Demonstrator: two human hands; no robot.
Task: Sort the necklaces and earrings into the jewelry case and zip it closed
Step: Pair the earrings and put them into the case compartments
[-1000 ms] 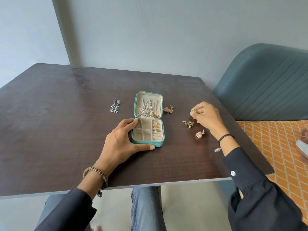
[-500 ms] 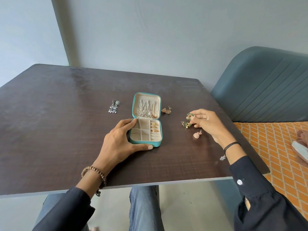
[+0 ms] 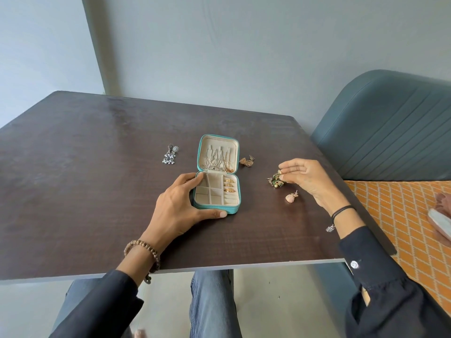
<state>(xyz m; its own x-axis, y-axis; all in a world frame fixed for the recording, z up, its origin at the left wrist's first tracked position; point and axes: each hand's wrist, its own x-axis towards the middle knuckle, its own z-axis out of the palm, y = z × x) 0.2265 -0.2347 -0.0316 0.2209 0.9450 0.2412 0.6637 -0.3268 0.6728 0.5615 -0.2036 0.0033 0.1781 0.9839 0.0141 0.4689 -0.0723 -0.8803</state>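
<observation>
I see jewelry case lying open at table centre, lid flat on far side. Left hand grips case: fingers curled on left wall, thumb along near wall. Necklaces in lid; gold pieces in right slots. Right hand, right of case, pinches green earrings at fingertips. Pink-gold earring just near of them. Gold earrings beside lid's right; silver earrings to its left.

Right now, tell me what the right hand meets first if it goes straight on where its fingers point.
The green earrings, pinched at the right hand's fingertips. Past them, leftward, probably the open jewelry case's right wall; the hand's height is unclear.
</observation>
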